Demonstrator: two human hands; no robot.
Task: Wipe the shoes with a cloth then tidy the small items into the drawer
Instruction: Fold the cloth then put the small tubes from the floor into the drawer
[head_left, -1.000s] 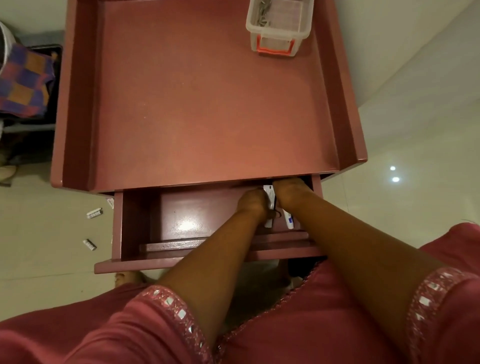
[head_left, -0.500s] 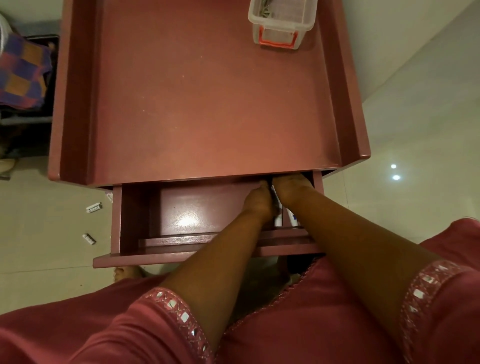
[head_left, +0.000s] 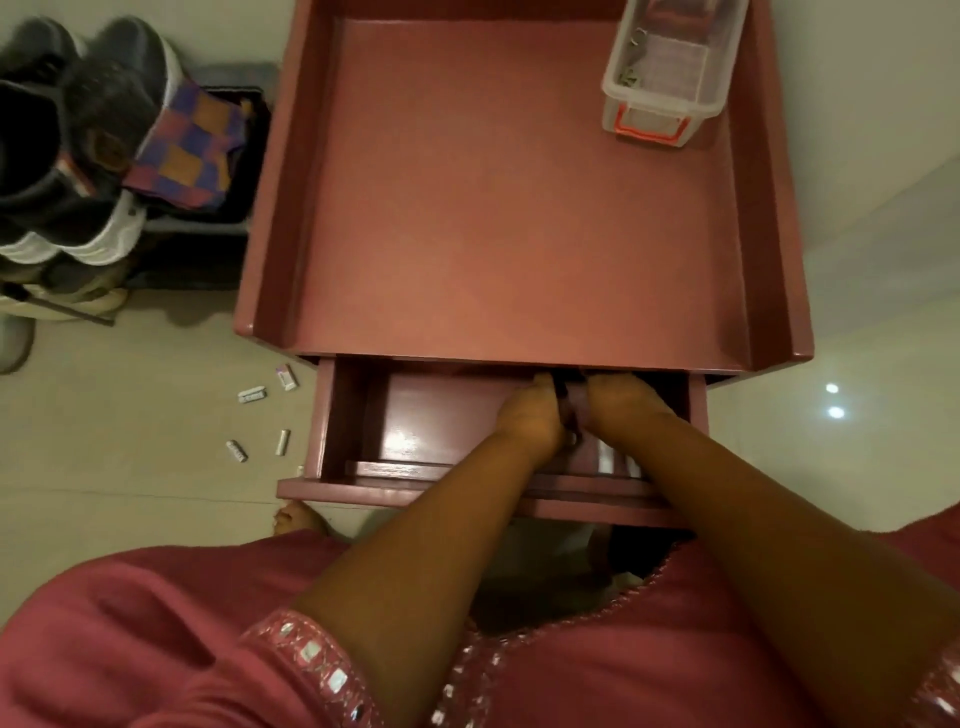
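Currently, head view: both hands are inside the open drawer (head_left: 358, 415) at its back right; left hand (head_left: 530, 418) and right hand (head_left: 621, 397) sit close together, fingers curled around something dark between them, though I can't tell exactly what or how firmly. White items lie in the drawer just beside the right wrist. Shoes (head_left: 78, 140) sit on the rack at left with the checked cloth (head_left: 189, 145) on them. Several small items (head_left: 252, 395) remain on the floor beside the drawer. To do it well: seat things flat against the back wall, then collect the floor strays.
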